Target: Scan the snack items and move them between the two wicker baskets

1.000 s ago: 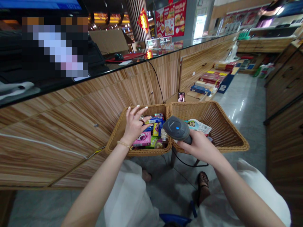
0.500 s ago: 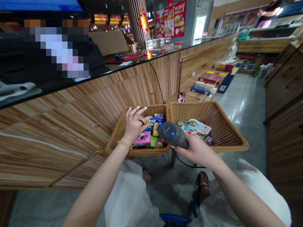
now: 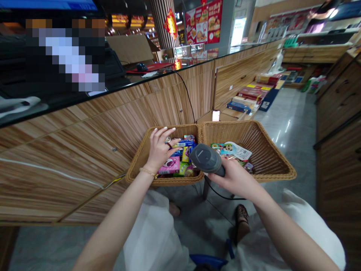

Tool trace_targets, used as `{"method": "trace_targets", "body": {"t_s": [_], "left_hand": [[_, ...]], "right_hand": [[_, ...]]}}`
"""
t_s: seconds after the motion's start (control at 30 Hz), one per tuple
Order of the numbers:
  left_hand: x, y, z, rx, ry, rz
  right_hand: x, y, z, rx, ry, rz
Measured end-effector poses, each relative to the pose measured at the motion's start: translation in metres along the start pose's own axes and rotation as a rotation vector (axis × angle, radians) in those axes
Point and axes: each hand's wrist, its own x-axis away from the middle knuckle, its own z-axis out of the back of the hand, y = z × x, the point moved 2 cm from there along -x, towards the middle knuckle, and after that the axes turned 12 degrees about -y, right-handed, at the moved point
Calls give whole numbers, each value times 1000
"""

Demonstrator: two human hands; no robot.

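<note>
Dark grey, the barcode scanner (image 3: 205, 158) sits mid-frame, right hand (image 3: 236, 176) fingers wrapped round its handle, nose towards the wicker basket (image 3: 138, 162) at centre-left! Over there the left hand (image 3: 160, 151) arches, a blue box (image 3: 188, 143) between thumb and forefinger; pinched or not, I can't tell. Best play: square up to its printed barcode, fingers clear. Scanner lettering? Too small to read.

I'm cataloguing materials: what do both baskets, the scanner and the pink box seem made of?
Left basket and right basket: wicker or plastic rattan, slight sheen; interlaced strands show.
Scanner: probably plastic, mostly matt, with a smooth moulded shell.
Pink box: likely printed card, judging by its flat, patterned face; gloss unclear.
</note>
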Motion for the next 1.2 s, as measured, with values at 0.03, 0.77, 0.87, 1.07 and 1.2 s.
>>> {"method": "trace_targets", "body": {"t_s": [0.03, 0.77, 0.87, 1.07, 1.2], "left_hand": [[0, 1, 1, 0, -1, -9], [-56, 37, -5, 65, -20, -100], [-43, 14, -4, 58, -58, -7], [-16, -22, -5, 17, -170, 160], [-3, -36, -9, -28, -261, 237]], "right_hand": [[0, 1, 0, 0, -1, -1], [5, 3, 14, -49, 71, -28], [4, 4, 16, -48, 75, -40], [2, 5, 16, -37, 81, -43], [0, 7, 13, -30, 72, -38]]}}
